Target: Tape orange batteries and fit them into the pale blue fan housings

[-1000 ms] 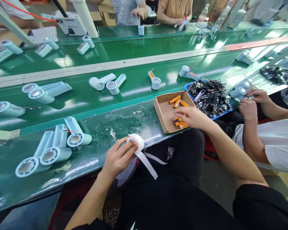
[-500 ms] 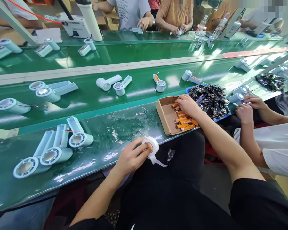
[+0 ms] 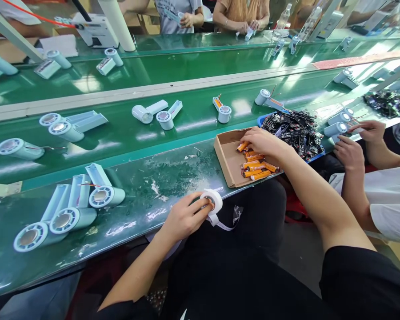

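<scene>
My left hand (image 3: 190, 215) pinches a roll of white tape (image 3: 216, 200) by its core, over my lap at the table edge. A loose strip of tape (image 3: 225, 226) hangs from the roll, with a clear scrap beside it. My right hand (image 3: 266, 141) reaches into a shallow cardboard box (image 3: 222, 164), its fingers closed on an orange cylindrical battery (image 3: 242, 146). Several more orange batteries (image 3: 260, 174) lie in the box under and in front of that hand. The fingertips are partly hidden.
A blue tray (image 3: 260, 121) heaped with black circuit boards (image 3: 293, 133) adjoins the box. Several light-blue fan-like housings (image 3: 65, 220) lie on the table at left, others on the green conveyor belt (image 3: 120, 155). A co-worker's hands (image 3: 351, 149) work at right; other people sit opposite.
My right hand stays in the box, and the orange battery at its fingertips shows a little more. The left hand still holds the tape roll. The view has shifted slightly.
</scene>
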`<state>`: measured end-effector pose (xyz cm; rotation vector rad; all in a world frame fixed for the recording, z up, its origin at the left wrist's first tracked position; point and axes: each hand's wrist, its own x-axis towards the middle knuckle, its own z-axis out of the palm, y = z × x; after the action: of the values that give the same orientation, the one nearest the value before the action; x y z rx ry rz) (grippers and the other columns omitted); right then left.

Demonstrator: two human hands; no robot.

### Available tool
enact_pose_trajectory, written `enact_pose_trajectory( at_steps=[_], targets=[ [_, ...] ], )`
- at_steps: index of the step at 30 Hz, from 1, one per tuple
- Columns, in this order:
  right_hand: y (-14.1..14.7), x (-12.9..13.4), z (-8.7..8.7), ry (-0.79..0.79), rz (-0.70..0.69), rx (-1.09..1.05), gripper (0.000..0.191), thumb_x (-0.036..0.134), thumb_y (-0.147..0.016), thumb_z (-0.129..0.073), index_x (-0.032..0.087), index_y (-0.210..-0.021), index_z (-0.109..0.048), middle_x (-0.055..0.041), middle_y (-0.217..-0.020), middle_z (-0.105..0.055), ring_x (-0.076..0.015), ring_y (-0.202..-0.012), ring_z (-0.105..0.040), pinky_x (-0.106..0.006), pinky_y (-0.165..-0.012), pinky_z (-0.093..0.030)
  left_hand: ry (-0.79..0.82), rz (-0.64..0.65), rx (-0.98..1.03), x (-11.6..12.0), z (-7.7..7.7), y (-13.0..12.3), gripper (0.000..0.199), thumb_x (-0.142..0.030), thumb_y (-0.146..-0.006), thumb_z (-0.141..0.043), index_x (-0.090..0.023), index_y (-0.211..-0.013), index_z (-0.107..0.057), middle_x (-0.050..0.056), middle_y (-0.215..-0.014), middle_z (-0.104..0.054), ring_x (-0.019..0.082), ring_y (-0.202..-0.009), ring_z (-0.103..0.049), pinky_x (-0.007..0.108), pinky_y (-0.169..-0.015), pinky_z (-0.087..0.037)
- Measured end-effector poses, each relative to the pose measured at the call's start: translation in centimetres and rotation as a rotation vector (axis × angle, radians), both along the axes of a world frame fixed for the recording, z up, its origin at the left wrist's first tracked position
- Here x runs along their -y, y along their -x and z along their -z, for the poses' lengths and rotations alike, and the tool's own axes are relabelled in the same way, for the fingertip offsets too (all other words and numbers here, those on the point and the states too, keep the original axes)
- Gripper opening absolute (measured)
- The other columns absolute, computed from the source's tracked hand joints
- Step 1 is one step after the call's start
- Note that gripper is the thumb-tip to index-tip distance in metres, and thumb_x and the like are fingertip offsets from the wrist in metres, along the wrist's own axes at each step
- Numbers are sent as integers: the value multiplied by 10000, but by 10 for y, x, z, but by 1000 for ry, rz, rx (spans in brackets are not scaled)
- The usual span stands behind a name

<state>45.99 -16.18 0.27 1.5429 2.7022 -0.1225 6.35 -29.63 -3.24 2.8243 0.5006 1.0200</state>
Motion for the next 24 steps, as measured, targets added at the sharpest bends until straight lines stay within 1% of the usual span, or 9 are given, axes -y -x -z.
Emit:
enact_pose_trajectory(
  at_steps=[2,3,5,7,9,12,15,19,24],
  targets=[
    [-4,4,-6,-40,74,-105,321,156,-908,-597,155,-1161,-796,-145,-1157,-770,-318,-1129,-661,-472,-1069,-483,-1,-5,-3,0,-1,0,167,-104,-944,-658,-142,-1104,-689,94,-1047,-760,302,-1121,-706,437,-925,-651],
    [-4,10,-9,-73,149,-220,320,199,-935,-601,155,-1190,-790,-142,-1152,-777,-316,-1108,-681,-473,-1050,-505,-1,-13,-5,0,-2,0,166,-104,-945,-659,-147,-1103,-690,93,-1053,-759,300,-1125,-703,437,-927,-650],
    [1,31,-14,-106,309,-565,367,335,-983,-620,169,-1279,-760,-115,-1168,-788,-302,-1074,-720,-456,-1001,-560,7,-28,-20,-1,-6,1,163,-101,-955,-645,-155,-1101,-692,91,-1066,-758,291,-1126,-699,433,-926,-648],
    [13,61,-18,-46,428,-917,472,497,-971,-680,195,-1328,-741,-88,-1176,-794,-290,-1041,-753,-431,-941,-614,17,-30,-69,-2,-11,2,186,-82,-962,-626,-155,-1118,-695,90,-1094,-758,282,-1127,-694,427,-927,-645],
    [30,96,-19,65,485,-1116,547,598,-897,-769,215,-1288,-770,-80,-1167,-800,-299,-1019,-773,-436,-915,-646,11,-16,-143,-3,-17,3,225,-67,-962,-625,-145,-1161,-697,91,-1135,-757,287,-1148,-686,432,-933,-641],
    [57,144,-19,191,509,-1151,513,597,-841,-838,231,-1200,-818,-75,-1135,-809,-321,-1022,-782,-456,-944,-660,-29,22,-241,-4,-25,1,264,-79,-962,-652,-129,-1219,-693,90,-1193,-751,316,-1214,-667,455,-951,-640],
    [76,178,-17,240,479,-1093,386,488,-885,-822,260,-1196,-823,-32,-1151,-807,-310,-1053,-781,-428,-984,-656,-72,73,-268,-3,-33,-7,273,-66,-961,-652,-144,-1218,-701,70,-1214,-746,308,-1290,-643,444,-1005,-630],
    [82,207,-10,253,429,-1024,310,316,-952,-730,292,-1254,-796,13,-1203,-788,-263,-1038,-790,-360,-971,-660,-75,154,-305,-1,-43,-20,268,-62,-957,-655,-159,-1200,-714,59,-1195,-743,291,-1311,-640,410,-1030,-622],
    [77,231,-1,306,403,-993,348,316,-985,-683,329,-1324,-757,10,-1247,-772,-282,-1050,-786,-403,-991,-655,28,218,-362,3,-50,-34,253,-64,-994,-585,-206,-1153,-722,39,-1155,-741,255,-1333,-636,389,-1088,-597]
  ],
)
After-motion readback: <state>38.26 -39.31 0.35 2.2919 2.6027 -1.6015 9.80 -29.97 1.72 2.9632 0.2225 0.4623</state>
